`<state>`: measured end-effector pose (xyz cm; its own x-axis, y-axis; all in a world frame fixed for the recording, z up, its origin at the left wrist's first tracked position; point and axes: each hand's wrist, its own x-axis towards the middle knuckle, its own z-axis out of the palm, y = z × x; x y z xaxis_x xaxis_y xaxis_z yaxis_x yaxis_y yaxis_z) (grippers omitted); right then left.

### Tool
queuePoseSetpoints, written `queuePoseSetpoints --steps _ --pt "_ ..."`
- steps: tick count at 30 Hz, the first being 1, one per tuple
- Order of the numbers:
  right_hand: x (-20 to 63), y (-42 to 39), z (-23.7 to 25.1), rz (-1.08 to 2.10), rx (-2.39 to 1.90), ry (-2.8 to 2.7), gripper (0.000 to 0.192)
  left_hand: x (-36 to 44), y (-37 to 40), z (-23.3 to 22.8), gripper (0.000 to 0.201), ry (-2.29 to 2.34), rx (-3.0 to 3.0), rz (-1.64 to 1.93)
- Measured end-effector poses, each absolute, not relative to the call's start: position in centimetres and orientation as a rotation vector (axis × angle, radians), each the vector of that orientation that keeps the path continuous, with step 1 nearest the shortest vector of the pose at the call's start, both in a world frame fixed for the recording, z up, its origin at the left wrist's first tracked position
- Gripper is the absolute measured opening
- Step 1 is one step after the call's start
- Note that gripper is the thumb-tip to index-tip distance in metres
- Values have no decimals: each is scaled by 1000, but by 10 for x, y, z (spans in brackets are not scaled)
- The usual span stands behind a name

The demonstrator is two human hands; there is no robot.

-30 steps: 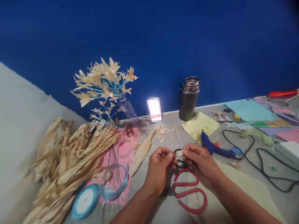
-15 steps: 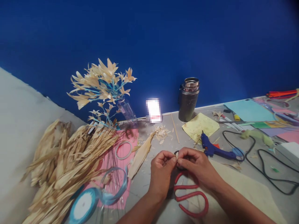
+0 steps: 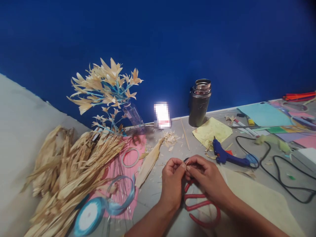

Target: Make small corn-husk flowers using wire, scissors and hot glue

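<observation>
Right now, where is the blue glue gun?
In the head view, the glue gun lies just right of the right hand, beside the yellow paper.

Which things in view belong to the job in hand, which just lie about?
Likely in the job:
pale piece pinched by left hand and right hand
red-handled scissors nearby
pale scraps

Likely just lying about:
dark flask
markers
light-blue paper

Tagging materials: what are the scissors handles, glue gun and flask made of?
Scissors handles: probably plastic or coated metal; smooth, satin red.
Glue gun: likely plastic, matte; uniformly blue body.
Flask: likely metal; shiny, reflective neck, dark satin body.
</observation>
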<state>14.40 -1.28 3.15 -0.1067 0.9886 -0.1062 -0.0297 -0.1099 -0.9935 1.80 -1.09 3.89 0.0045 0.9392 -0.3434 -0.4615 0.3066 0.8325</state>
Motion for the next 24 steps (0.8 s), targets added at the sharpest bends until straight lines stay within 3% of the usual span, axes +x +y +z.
queuePoseSetpoints --steps 9,13,24 --pt "145 -13 28 1103 -1348 -1379 9 20 -11 34 36 1116 613 1165" --pt "145 -13 32 925 -1305 -1523 16 20 -12 30 37 1133 600 1198" --pt "143 -14 30 972 -1280 -1311 19 19 -13 28 32 1058 593 1279"
